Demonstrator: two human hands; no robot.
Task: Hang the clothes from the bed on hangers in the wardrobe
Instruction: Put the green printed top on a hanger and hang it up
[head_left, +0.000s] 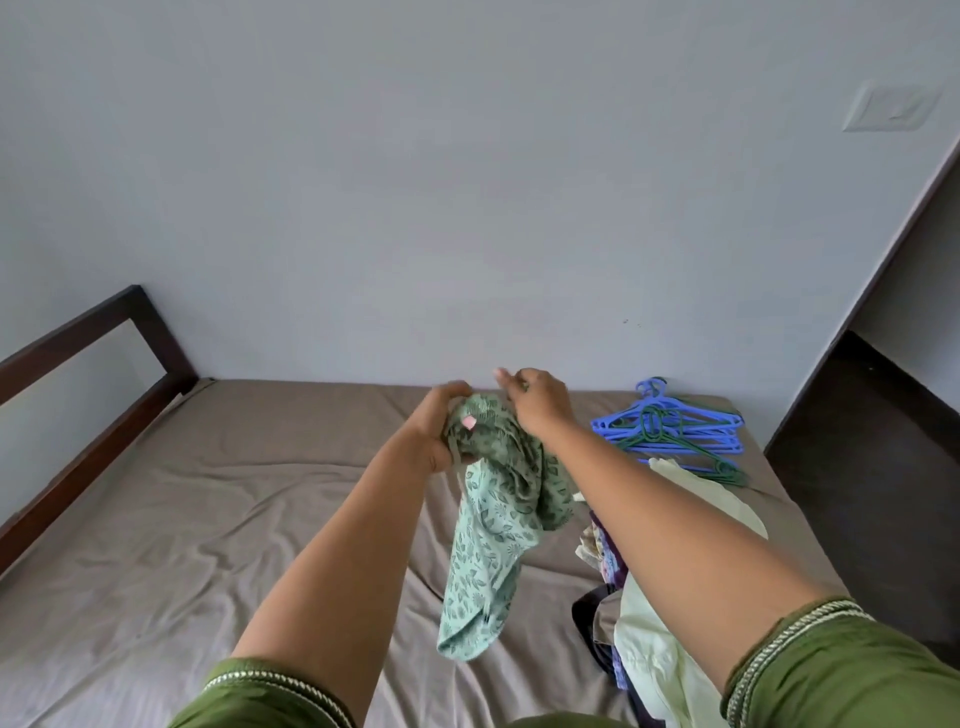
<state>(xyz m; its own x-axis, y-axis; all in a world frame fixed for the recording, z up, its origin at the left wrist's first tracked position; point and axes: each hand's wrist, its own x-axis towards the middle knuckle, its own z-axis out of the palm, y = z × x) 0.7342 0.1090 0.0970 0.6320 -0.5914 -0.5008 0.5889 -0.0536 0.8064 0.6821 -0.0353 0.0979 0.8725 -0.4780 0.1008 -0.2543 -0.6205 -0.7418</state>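
The garment (493, 525), a green leaf-print cloth, hangs bunched in the air over the bed (208, 493), its top gathered between both hands. The left hand (439, 431) grips the bunched top; its fingertips are buried in the folds. The right hand (535, 402) pinches the cloth's upper edge, though the grip itself is hidden behind its knuckles. A clothes pile (649, 623) at the bed's right edge is partly covered by the right arm and cut off by the frame's bottom. Blue and green hangers (675, 431) lie tangled beyond it. The brown sheet is wrinkled; a dark headboard (93, 374) stands left, a grey wall (467, 182) behind.
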